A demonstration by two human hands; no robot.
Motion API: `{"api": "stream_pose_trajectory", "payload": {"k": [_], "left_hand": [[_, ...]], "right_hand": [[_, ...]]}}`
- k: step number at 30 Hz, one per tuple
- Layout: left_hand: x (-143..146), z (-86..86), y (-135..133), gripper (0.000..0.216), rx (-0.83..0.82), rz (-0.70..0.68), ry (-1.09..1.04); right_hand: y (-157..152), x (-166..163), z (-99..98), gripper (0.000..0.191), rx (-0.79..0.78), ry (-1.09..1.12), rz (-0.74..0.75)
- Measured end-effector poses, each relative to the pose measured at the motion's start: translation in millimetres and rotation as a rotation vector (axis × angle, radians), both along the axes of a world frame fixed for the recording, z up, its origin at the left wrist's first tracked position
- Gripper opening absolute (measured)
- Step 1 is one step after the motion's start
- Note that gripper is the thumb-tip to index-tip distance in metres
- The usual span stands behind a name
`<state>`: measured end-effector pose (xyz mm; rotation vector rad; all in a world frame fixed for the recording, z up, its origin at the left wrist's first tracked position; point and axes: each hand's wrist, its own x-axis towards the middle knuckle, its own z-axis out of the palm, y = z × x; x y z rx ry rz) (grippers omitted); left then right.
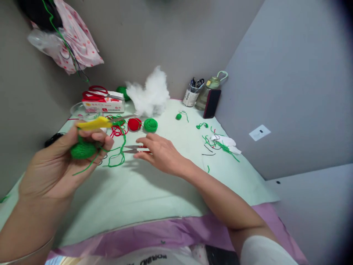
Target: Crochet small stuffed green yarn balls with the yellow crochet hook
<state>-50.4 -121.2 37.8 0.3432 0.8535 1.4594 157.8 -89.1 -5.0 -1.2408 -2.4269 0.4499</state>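
Observation:
My left hand [63,162] is raised at the left, its fingers closed round a small green crocheted piece [83,149] and the yellow handle of a crochet hook [95,124]. The hook's thin metal shaft points right. Green yarn [123,141] trails from the piece down to the table. Over the table's middle, my right hand [161,152] is round the red handles of small scissors [134,149], thumb and forefinger on either side. The blades point left towards the yarn, slightly apart. My palm hides the handle ends.
Behind my hands lie a red yarn ball [134,124], a green yarn ball [150,125] and white stuffing [150,94]. Larger red scissors [96,93] rest on a box [110,105]. At right are a pen cup [191,96], bottle [202,98], phone [212,104] and yarn scraps [224,147].

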Motion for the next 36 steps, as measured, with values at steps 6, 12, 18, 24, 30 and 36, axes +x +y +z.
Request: {"api": "stream_pose_trajectory", "payload": {"k": [6,12,18,24,30,36], "left_hand": [[37,-35.5,23,0.007,0.098,-0.404,0.096],[61,-73.5,46,0.021,0.127,-0.565,0.250],[61,-84.4,48,0.027,0.133,-0.599,0.363],[55,-88.6,48,0.027,0.161,-0.589,0.415],[49,-94.0,44,0.030,0.157,-0.589,0.441],[50,-93.6,43,0.029,0.194,-0.591,0.465]], "right_hand": [[-3,24,-5.5,0.056,-0.030,0.607,0.080],[8,37,-17.7,0.034,0.447,0.335,-0.040],[16,47,-31.1,0.037,0.500,0.084,0.001],[20,50,-34.3,0.036,0.432,0.211,-0.019],[17,46,-35.2,0.026,0.114,0.512,-0.117],[11,39,-35.3,0.030,0.075,0.660,-0.182]]}}
